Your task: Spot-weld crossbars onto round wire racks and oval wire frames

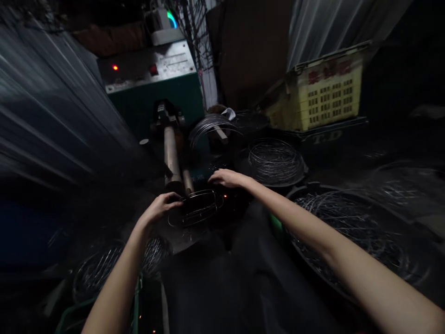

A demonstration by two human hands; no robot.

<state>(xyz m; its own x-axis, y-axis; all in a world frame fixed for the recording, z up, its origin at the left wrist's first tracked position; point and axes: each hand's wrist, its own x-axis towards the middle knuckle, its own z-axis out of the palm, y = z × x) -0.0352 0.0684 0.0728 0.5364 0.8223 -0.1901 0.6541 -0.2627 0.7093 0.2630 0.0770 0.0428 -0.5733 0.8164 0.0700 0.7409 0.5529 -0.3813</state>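
Observation:
Low in front of the machine is a thin wire frame (200, 218), with curved ends and several crosswise wires. My left hand (160, 206) is closed at the frame's left end, thumb and fingers around its edge. Just above the frame's right end, my right hand (227, 178) has its fingers bent down and together; whatever is in them is too dark and blurred to make out. Behind the frame, a metal arm (171, 150) of the machine (156, 93) reaches toward me, with a shorter rod (188, 182) under it.
To my right stand a wide tub of wire pieces (340, 227) and a wire coil (274, 160). More bent wires (212, 125) lie beside the machine. A yellow crate (328, 95) stands at the back right. Wire rings (100, 269) and a green crate (78, 311) are at lower left.

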